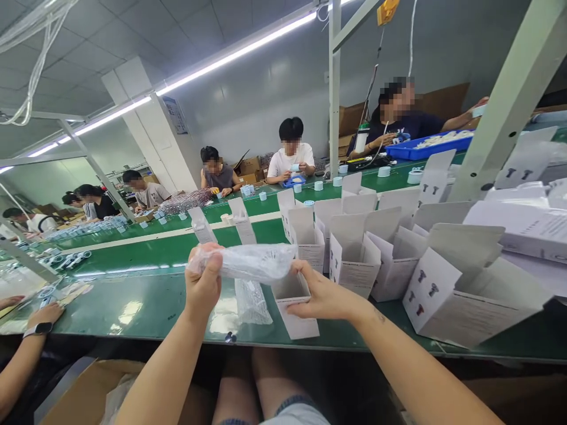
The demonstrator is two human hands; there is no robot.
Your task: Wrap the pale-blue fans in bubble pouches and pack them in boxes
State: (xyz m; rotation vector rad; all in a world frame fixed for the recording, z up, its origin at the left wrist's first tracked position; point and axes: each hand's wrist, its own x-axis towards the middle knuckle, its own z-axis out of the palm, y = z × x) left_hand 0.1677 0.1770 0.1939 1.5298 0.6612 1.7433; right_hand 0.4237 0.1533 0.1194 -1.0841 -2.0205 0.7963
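Note:
My left hand point(206, 277) is closed round one end of a bubble-wrap packet point(252, 261), held level above the bench. Whatever the wrap encloses is too blurred to name. The packet's far end hangs over the mouth of an open white box point(297, 319). My right hand point(316, 292) grips that box by its upper right edge, thumb in front and fingers behind. Beside the box, a second clear bubble-wrap piece point(253, 301) lies on the green bench top point(186, 307).
Several open white boxes point(354, 260) crowd the bench to the right, flaps up. Flat white cartons point(522, 227) are piled at far right. Beyond runs a green conveyor point(146, 257) with light-blue parts; co-workers sit behind it. A co-worker's hand point(46, 316) is at left. A cardboard box point(84, 389) stands below.

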